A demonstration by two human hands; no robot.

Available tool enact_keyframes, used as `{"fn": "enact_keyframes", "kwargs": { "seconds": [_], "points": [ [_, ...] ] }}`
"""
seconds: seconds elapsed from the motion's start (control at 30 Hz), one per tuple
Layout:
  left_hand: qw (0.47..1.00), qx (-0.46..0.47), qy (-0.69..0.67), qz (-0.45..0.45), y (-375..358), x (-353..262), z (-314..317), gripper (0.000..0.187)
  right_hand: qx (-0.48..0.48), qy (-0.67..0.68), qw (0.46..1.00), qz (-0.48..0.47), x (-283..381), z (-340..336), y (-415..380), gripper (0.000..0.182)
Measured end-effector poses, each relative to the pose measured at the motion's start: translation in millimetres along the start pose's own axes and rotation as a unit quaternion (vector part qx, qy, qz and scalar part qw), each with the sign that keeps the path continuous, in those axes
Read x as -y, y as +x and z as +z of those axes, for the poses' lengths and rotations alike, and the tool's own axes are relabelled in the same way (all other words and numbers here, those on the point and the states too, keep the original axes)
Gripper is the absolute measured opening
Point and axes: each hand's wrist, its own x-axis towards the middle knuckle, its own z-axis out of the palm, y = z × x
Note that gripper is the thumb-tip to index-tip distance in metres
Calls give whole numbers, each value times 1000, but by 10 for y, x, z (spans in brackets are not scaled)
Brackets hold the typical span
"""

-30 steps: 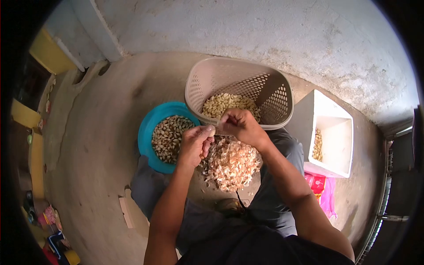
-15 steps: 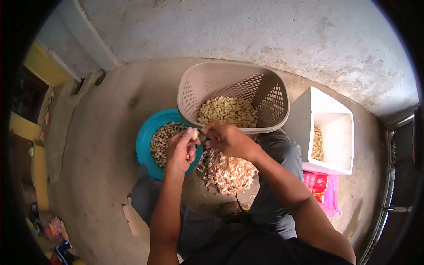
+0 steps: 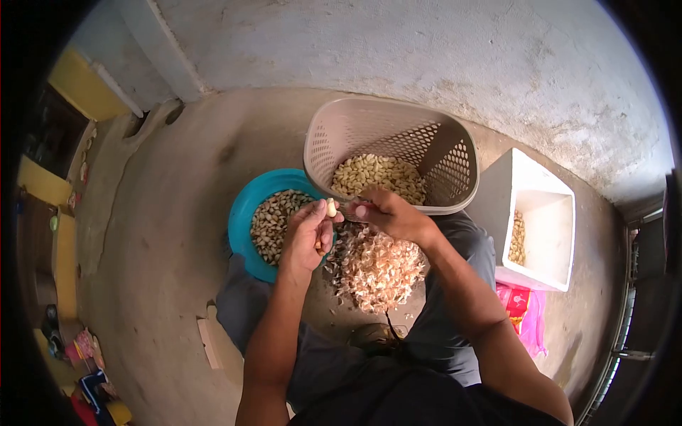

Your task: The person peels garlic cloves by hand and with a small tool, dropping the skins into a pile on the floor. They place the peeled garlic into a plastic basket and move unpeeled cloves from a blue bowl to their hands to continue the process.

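Note:
My left hand (image 3: 307, 234) pinches a pale garlic clove (image 3: 331, 207) between thumb and fingertip. A browner piece, perhaps another clove, shows by its curled lower fingers. Close on the right, my right hand (image 3: 392, 216) is closed with its thumb toward the clove; what it holds, if anything, is hidden. Under the left hand stands a teal basin (image 3: 240, 220) of unpeeled cloves (image 3: 268, 227). Beyond the hands, a beige perforated basket (image 3: 355, 113) holds peeled cloves (image 3: 380, 175). Papery skins (image 3: 380, 273) lie heaped on the floor below the hands.
A white foam box (image 3: 543, 245) lies to the right with cloves inside. Beside it is a pink and red plastic bag (image 3: 522, 312). A cardboard piece (image 3: 208, 341) lies left of my legs. The wall (image 3: 398, 50) rises behind the basket.
The view has shifted, so the basket and basin appear farther right. My right hand has come slightly lower, and the left hand still holds the clove.

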Motion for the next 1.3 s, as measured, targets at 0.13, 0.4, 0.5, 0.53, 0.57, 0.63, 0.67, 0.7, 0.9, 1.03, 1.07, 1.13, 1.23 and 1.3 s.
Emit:
{"fn": "enact_keyframes", "kwargs": {
  "seconds": [0.13,0.4,0.5,0.53,0.57,0.63,0.67,0.7,0.9,1.03,1.07,1.13,1.23,1.3],
  "points": [
    [1000,11,-5,10,-28,-28,13,29,-21,12,998,57,25,13,-15,25],
    [998,57,-18,-12,-30,8,-12,23,-22,-6,999,-30,181,157,7,33],
    [999,32,-5,-5,-40,22,44,20,-13,-33,999,-21,195,151,7,40],
    [999,33,-4,-5,-42,23,49,20,-8,-50,999,-19,198,144,9,42],
    [999,34,-3,-4,-43,21,50,19,-6,-42,999,-9,205,140,6,43],
    [999,34,1,-2,-41,19,56,18,-2,-28,1000,11,216,135,9,45],
    [999,33,4,0,-41,22,59,18,0,-38,999,9,213,139,14,44],
    [999,32,7,2,-43,25,66,18,2,-47,999,7,207,144,20,44],
    [1000,-11,7,8,-58,69,117,18,13,-118,993,-28,237,176,17,36],
    [1000,-7,-7,3,-25,75,73,19,68,-150,986,-30,198,163,-7,32],
    [1000,-16,-6,1,-20,65,78,19,84,-151,985,-29,196,152,-31,32],
    [1000,-29,-6,3,-21,30,104,19,116,-153,981,-29,255,111,-66,31],
    [999,-36,-3,12,-24,16,82,18,47,-126,990,-46,312,73,-72,34],
    [1000,-26,2,13,-20,45,63,18,21,-103,995,3,306,79,-53,37]
  ]
}}
